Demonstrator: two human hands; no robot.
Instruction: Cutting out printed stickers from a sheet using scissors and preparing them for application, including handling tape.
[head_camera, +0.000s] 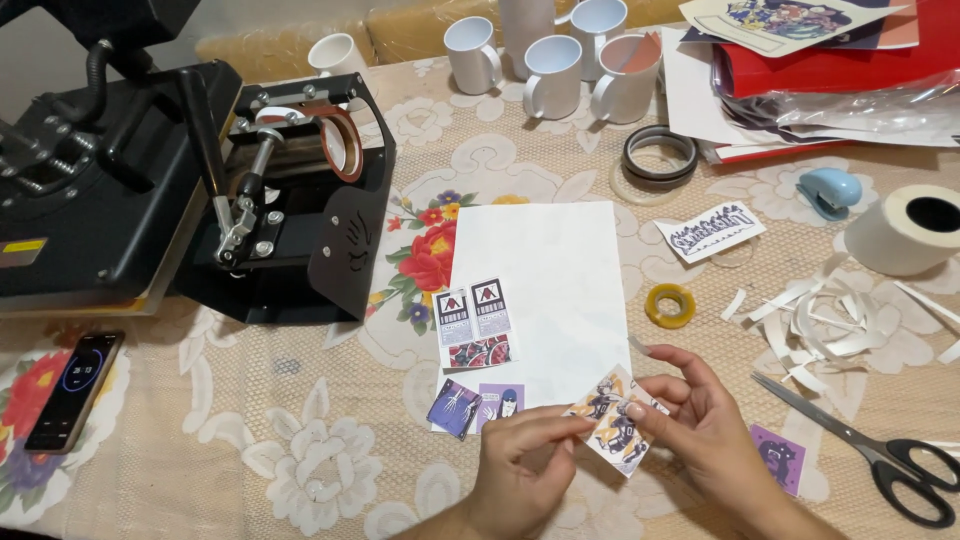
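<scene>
My left hand (520, 465) and my right hand (700, 415) both pinch a small cut-out printed picture (612, 420), purple, orange and white, held just above the tablecloth at the bottom centre. Right above it lies a white sheet of paper (550, 290) with several small printed cut-outs on it (475, 325). Two purple cut-outs (478, 407) rest at the sheet's lower left corner, close to my left hand. Another purple cut-out (778, 457) lies to the right of my right wrist.
Black-handled scissors (880, 450) lie at the lower right beside white paper strips (840, 315). A black mug press (290, 195) and a heat press (90, 170) stand at left, a phone (75, 390) below. White mugs (550, 70), tape rolls (670, 305), a paper roll (910, 228) sit behind.
</scene>
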